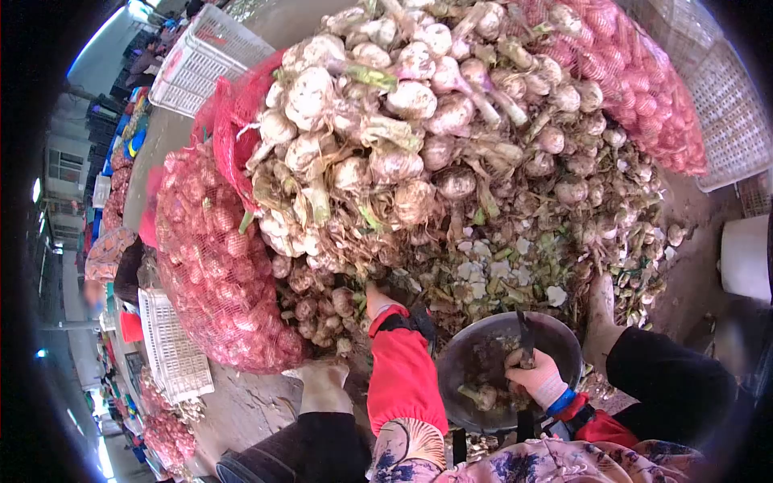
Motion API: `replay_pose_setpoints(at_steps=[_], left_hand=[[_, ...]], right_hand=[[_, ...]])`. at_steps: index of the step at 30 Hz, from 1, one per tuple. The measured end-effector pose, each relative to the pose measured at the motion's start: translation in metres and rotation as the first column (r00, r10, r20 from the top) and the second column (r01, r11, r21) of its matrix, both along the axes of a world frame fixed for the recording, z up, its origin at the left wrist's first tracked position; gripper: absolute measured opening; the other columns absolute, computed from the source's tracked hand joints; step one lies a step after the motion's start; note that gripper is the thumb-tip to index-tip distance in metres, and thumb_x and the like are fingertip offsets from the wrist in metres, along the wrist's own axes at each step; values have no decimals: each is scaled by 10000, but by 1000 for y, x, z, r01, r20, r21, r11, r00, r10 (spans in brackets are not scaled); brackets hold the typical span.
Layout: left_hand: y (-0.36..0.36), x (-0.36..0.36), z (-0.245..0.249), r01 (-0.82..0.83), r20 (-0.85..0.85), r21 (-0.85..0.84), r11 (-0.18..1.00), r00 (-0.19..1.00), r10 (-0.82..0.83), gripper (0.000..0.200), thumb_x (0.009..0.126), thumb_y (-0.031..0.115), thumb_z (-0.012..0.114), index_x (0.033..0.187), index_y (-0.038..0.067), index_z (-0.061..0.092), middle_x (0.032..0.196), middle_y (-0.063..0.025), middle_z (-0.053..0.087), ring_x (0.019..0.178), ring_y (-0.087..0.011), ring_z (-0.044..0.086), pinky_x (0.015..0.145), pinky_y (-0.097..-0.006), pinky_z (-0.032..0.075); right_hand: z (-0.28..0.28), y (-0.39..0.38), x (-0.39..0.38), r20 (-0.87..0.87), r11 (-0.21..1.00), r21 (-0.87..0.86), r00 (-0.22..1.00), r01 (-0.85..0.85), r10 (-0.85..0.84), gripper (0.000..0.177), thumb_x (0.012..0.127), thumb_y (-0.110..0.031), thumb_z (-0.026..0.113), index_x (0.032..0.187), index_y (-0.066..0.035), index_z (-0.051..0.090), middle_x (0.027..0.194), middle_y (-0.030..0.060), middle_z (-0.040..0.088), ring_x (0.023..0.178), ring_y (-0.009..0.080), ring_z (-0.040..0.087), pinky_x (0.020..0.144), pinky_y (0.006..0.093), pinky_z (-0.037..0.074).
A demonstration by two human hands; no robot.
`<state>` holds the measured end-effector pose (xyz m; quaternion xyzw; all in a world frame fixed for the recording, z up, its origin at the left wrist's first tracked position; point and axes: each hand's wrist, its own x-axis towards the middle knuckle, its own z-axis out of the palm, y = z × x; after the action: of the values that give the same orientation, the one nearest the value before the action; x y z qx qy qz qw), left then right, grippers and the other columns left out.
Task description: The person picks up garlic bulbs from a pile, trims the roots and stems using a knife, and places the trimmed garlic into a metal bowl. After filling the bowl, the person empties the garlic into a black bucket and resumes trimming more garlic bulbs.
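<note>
My right hand (538, 378) is wrapped round the handle of a knife (526, 332), its dark blade pointing up and away from me. Below that hand is a round dark metal basin (451, 362) with a garlic bulb (481, 396) and some scraps in it. My left hand (377, 299), at the end of a red sleeve, reaches to the lower edge of a big heap of garlic bulbs (403, 169). Its fingers are hidden among the bulbs and stalks, so whether they grip one does not show.
Red mesh sacks of garlic (217, 274) flank the heap, another sack (628, 88) being at upper right. White plastic crates (173, 346) stand left and right. Trimmed garlic scraps (491, 270) lie beyond the basin. A white bucket (745, 258) stands far right. Other people are in the left background.
</note>
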<state>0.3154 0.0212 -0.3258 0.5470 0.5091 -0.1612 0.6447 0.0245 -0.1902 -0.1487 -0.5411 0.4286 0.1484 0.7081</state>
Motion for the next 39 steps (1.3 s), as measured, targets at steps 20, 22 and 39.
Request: replay_pose_setpoints(at_steps=[20, 22, 39], left_hand=[[16, -188, 198, 654, 262, 673, 346, 227, -938, 292, 781, -15, 569, 1064, 24, 626, 875, -148, 667, 842, -264, 646, 762, -332, 490], [8, -221, 220, 692, 311, 262, 672, 599, -738, 292, 770, -20, 593, 1060, -5, 627, 871, -114, 671, 844, -220, 644, 782, -316, 489], [-1, -305, 283, 772, 628, 364, 522, 211, -749, 625, 656, -40, 750, 1162, 76, 403, 1006, -87, 558, 890, -188, 593, 780, -332, 532]], right_hand=[[68, 19, 7, 283, 994, 112, 958, 17, -49, 377, 786, -29, 666, 1151, -20, 575, 930, 23, 640, 799, 107, 600, 730, 275, 496], [102, 17, 8, 261, 982, 188, 965, -26, -25, 380, 801, -38, 664, 1167, -8, 567, 961, 36, 640, 867, 110, 601, 797, 281, 487], [110, 19, -62, 176, 417, -780, 475, -467, 862, 270, 695, -98, 600, 964, -92, 628, 981, 137, 573, 897, 344, 594, 763, 428, 488]])
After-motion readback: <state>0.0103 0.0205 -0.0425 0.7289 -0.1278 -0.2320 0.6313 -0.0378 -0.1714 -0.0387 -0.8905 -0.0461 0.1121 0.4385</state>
